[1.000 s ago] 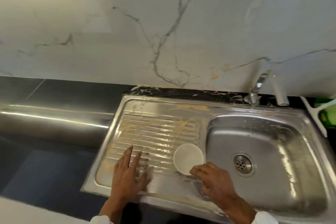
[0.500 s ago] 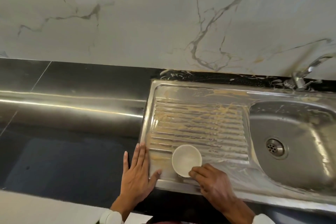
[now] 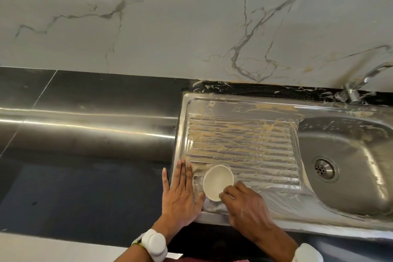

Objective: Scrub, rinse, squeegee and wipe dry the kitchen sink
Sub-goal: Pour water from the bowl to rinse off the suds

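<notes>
A stainless steel sink (image 3: 244, 102) fills the right half of the view, its ribbed drainboard (image 3: 240, 144) smeared with tan paste. The basin (image 3: 361, 155) with its round drain (image 3: 324, 169) lies at the right. A small white bowl (image 3: 218, 182) stands on the drainboard's near left corner. My right hand (image 3: 244, 206) grips the bowl's near rim. My left hand (image 3: 180, 193) lies flat with straight fingers across the sink's left edge and the dark counter, its thumb reaching toward the bowl.
A dark glossy counter (image 3: 85, 134) stretches to the left of the sink. A white marble-look wall (image 3: 191, 17) rises behind. A chrome tap (image 3: 359, 85) stands at the back right, partly cut off. Soapy streaks mark the ledge behind the sink.
The view has swung left, so the basin sits farther right. My left hand slid from the drainboard to the sink's left edge. The right hand moved the bowl toward the near left corner.
</notes>
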{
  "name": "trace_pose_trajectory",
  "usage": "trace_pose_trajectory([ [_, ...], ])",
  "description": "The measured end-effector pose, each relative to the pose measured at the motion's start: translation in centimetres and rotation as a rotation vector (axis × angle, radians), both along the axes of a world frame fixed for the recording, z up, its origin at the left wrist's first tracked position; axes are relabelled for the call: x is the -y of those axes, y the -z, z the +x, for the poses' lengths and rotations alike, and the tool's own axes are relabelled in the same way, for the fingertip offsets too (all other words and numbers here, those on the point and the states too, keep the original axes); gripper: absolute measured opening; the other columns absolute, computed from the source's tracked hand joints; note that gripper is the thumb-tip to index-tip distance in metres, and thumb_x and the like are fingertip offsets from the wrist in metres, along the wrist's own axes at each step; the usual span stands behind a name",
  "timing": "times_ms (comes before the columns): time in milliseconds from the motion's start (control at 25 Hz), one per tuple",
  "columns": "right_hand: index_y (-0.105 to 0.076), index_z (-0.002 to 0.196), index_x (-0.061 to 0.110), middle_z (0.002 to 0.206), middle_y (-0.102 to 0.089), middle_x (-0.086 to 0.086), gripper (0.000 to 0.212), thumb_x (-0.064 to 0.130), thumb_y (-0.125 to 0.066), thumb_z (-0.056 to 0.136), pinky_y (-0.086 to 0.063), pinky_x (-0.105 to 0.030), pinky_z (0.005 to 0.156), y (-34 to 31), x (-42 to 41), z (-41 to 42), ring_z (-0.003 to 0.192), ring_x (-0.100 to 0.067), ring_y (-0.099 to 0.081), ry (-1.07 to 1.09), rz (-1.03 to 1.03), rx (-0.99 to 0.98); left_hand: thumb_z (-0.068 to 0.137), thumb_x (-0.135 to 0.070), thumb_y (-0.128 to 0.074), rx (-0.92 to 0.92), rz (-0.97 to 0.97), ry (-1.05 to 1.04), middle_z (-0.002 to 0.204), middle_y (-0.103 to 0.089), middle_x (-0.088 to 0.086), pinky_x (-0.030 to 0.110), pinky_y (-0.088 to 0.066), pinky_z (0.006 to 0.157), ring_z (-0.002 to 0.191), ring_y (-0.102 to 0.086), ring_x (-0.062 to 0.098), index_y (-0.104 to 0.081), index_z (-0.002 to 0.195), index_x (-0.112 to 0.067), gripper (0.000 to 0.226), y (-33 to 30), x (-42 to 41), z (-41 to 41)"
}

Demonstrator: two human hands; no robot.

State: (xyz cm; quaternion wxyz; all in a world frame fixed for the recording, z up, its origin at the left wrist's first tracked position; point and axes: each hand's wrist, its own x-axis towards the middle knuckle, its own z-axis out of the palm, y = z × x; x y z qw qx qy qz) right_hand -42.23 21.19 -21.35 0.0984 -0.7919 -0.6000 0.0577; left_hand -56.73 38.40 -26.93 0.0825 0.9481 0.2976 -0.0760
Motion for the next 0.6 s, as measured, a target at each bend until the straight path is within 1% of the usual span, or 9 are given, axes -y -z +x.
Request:
trace_pose_trajectory([
  [80, -0.070, 0.082, 0.024, 0.091, -0.065, 0.007, 0.030, 0.028, -0.093, 0.062, -0.051, -0.027, 0.049, -0.3, -0.4, 0.0, 0.080, -0.017, -0.059, 0.054, -0.004, 0.001, 0.098, -0.075, -0.027, 0.009, 0.013, 0.007, 0.173, 0.000, 0.012, 0.070, -0.015, 0.121, 0.160, -0.002, 0.028, -0.016, 0.163, -0.006, 0.095, 0.2, 0.1, -0.1],
  [160, -0.068, 0.080, 0.023, 0.108, -0.063, 0.001, 0.035, 0.036, -0.095, 0.061, -0.054, -0.028, 0.055, -0.5, -0.7, 0.3, 0.092, -0.021, -0.060, 0.135, -0.009, -0.044, 0.098, -0.076, -0.029, 0.025, 0.017, 0.017, 0.173, -0.001, 0.012, 0.071, -0.014, 0.120, 0.160, -0.002, 0.028, -0.015, 0.163, -0.007, 0.096, 0.2, 0.1, 0.0],
  [200, -0.068, 0.080, 0.023, 0.123, -0.061, -0.002, 0.036, 0.039, -0.095, 0.062, -0.057, -0.028, 0.061, -0.4, -1.0, 0.5, 0.104, -0.023, -0.060, 0.165, -0.005, -0.099, 0.097, -0.076, -0.030, 0.023, 0.009, 0.021, 0.173, -0.002, 0.012, 0.072, -0.014, 0.120, 0.160, -0.002, 0.028, -0.016, 0.163, -0.007, 0.096, 0.2, -0.1, 0.1],
  [280, -0.068, 0.079, 0.027, 0.150, -0.047, -0.008, 0.033, 0.043, -0.094, 0.066, -0.059, -0.028, 0.075, 0.1, -1.1, 1.0, 0.128, -0.024, -0.052, 0.198, 0.031, -0.290, 0.097, -0.078, -0.029, 0.016, 0.000, 0.028, 0.173, -0.003, 0.012, 0.073, -0.013, 0.119, 0.160, -0.003, 0.029, -0.017, 0.163, -0.007, 0.097, 0.0, -0.2, 0.5],
  [360, -0.069, 0.082, 0.033, 0.164, -0.031, -0.004, 0.029, 0.047, -0.091, 0.069, -0.057, -0.026, 0.084, 0.9, -1.0, 1.2, 0.137, -0.016, -0.044, 0.213, 0.085, -0.477, 0.096, -0.079, -0.027, 0.023, -0.008, 0.037, 0.173, -0.002, 0.013, 0.075, -0.013, 0.118, 0.160, -0.004, 0.030, -0.016, 0.163, -0.008, 0.098, -0.2, -0.2, 0.8],
  [400, -0.069, 0.088, 0.036, 0.168, -0.025, -0.001, 0.030, 0.049, -0.089, 0.069, -0.055, -0.025, 0.089, 1.3, -1.1, 1.1, 0.139, -0.013, -0.042, 0.222, 0.101, -0.522, 0.096, -0.079, -0.027, 0.032, -0.011, 0.040, 0.173, -0.002, 0.012, 0.075, -0.013, 0.118, 0.160, -0.004, 0.030, -0.015, 0.163, -0.008, 0.099, -0.4, -0.2, 0.8],
  [480, -0.068, 0.108, 0.039, 0.170, -0.023, 0.002, 0.045, 0.051, -0.086, 0.069, -0.052, -0.023, 0.096, 1.8, -1.3, 1.2, 0.141, -0.011, -0.041, 0.246, 0.131, -0.531, 0.096, -0.080, -0.028, 0.039, -0.011, 0.045, 0.173, -0.001, 0.012, 0.075, -0.013, 0.118, 0.160, -0.005, 0.030, -0.013, 0.164, -0.008, 0.100, -0.4, -0.3, 0.9],
  [520, -0.065, 0.119, 0.038, 0.168, -0.026, 0.003, 0.056, 0.052, -0.085, 0.069, -0.052, -0.025, 0.098, 1.8, -1.3, 1.3, 0.141, -0.012, -0.042, 0.245, 0.142, -0.511, 0.096, -0.080, -0.028, 0.039, -0.013, 0.043, 0.173, -0.002, 0.013, 0.074, -0.014, 0.119, 0.160, -0.005, 0.030, -0.013, 0.163, -0.007, 0.101, -0.5, -0.3, 0.9],
  [600, -0.053, 0.137, 0.036, 0.165, -0.030, 0.004, 0.076, 0.049, -0.083, 0.069, -0.056, -0.034, 0.100, 1.3, -1.5, 1.7, 0.143, -0.018, -0.044, 0.204, 0.118, -0.451, 0.095, -0.083, -0.027, 0.043, -0.015, 0.014, 0.173, -0.005, 0.013, 0.072, -0.014, 0.120, 0.160, -0.005, 0.029, -0.014, 0.163, -0.006, 0.104, -0.5, -0.5, 0.6],
])
